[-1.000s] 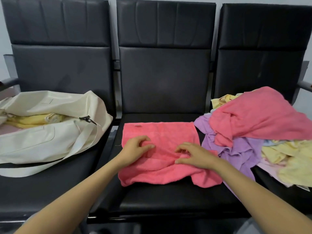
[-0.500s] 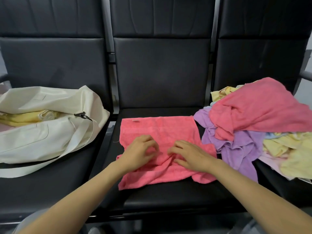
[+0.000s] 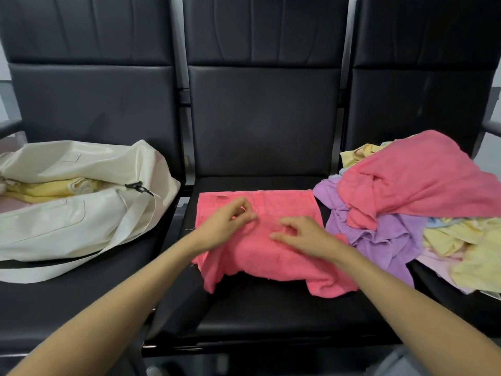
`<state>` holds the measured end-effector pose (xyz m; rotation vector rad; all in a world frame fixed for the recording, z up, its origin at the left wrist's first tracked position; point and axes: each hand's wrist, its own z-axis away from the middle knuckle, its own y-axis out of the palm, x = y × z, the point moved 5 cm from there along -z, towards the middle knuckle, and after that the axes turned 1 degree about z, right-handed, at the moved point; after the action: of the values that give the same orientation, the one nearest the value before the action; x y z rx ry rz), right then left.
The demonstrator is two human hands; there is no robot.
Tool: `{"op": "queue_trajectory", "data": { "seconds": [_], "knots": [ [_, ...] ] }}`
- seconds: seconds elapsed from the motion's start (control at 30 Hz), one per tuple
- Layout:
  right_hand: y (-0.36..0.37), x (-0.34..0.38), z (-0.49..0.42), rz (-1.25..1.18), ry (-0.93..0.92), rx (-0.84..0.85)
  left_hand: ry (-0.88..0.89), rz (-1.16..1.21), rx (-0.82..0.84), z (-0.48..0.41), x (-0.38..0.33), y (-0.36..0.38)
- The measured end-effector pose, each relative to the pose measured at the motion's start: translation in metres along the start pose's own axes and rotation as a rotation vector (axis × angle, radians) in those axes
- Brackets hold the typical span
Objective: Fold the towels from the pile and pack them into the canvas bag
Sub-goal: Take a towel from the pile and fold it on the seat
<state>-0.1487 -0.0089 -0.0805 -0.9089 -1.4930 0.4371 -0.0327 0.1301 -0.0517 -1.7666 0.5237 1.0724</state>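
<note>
Pink towel (image 3: 273,257) lies rumpled on the middle seat (image 3: 271,316). Left hand (image 3: 226,226) and right hand (image 3: 306,238) sit on it with curled fingers, can't tell if they're actually pinching cloth. Bag (image 3: 81,215) at 9 o'clock, pile (image 3: 406,185) at 3.

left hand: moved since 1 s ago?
Yes. The left hand has shifted away from the person, closer to the white label at the far edge of the pink towel.
</note>
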Motion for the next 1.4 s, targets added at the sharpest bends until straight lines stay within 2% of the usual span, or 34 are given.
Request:
{"op": "queue_trajectory", "data": {
  "seconds": [0.1,0.2,0.3,0.4,0.5,0.63,0.87,1.13,1.23,1.4],
  "knots": [
    [-0.035,-0.016,-0.019,-0.061,0.111,-0.010,-0.030,-0.172,0.097,-0.019,0.012,-0.042],
    [-0.056,-0.042,-0.032,0.038,0.222,0.171,-0.152,-0.334,0.268,-0.030,0.033,-0.073],
    [-0.072,-0.064,-0.047,0.109,0.295,0.241,-0.294,-0.408,0.307,-0.044,0.056,-0.098],
    [-0.091,-0.087,-0.079,0.111,0.303,0.106,-0.367,-0.277,0.248,-0.063,0.077,-0.115],
    [-0.097,-0.114,-0.112,0.146,0.366,0.039,-0.444,-0.120,0.056,-0.091,0.105,-0.123],
    [-0.079,-0.150,-0.143,0.152,0.470,0.059,-0.527,-0.246,-0.151,-0.120,0.140,-0.112],
    [-0.059,-0.175,-0.155,0.208,0.596,0.051,-0.528,-0.503,-0.189,-0.131,0.172,-0.108],
    [-0.060,-0.162,-0.164,0.270,0.688,0.242,-0.475,-0.548,-0.121,-0.136,0.173,-0.109],
    [-0.060,-0.163,-0.164,0.278,0.724,0.283,-0.474,-0.487,-0.095,-0.136,0.174,-0.112],
    [-0.059,-0.159,-0.168,0.263,0.709,0.351,-0.359,-0.567,0.007,-0.130,0.168,-0.114]
  ]
}}
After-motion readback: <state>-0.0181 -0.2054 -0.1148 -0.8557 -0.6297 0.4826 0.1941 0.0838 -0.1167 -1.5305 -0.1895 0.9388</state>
